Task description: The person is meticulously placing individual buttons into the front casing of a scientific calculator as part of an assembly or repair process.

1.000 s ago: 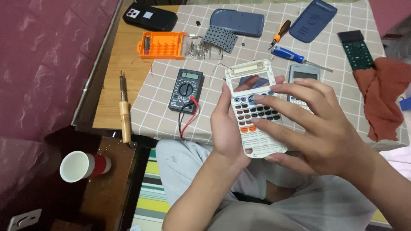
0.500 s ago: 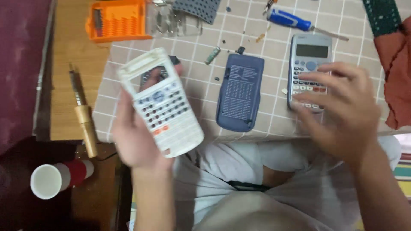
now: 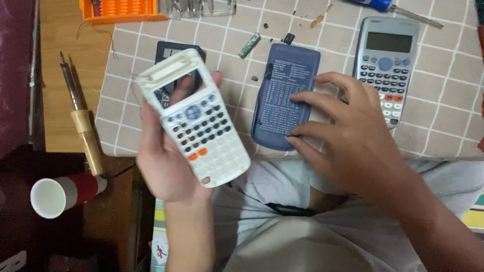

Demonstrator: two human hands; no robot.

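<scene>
Checked beige tablecloth (image 3: 443, 126) spread over wooden bench. White plastic calculator shell (image 3: 194, 118), screen window empty, clasped aloft in left hand (image 3: 166, 166). Ridged blue slide cover (image 3: 282, 98) pressed flat on cloth under spread fingers of right hand (image 3: 353, 136). Grey calculator (image 3: 385, 68) lying beside it.

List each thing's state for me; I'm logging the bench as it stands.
White calculator shell: held up in left hand, screen window empty.
Blue cover: flat on the cloth, right hand fingers on it.
Grey calculator: lying face up, screen blank.
Soldering iron: lying on the wood.
Cup: on its side, empty.
Orange case: lying flat.
</scene>
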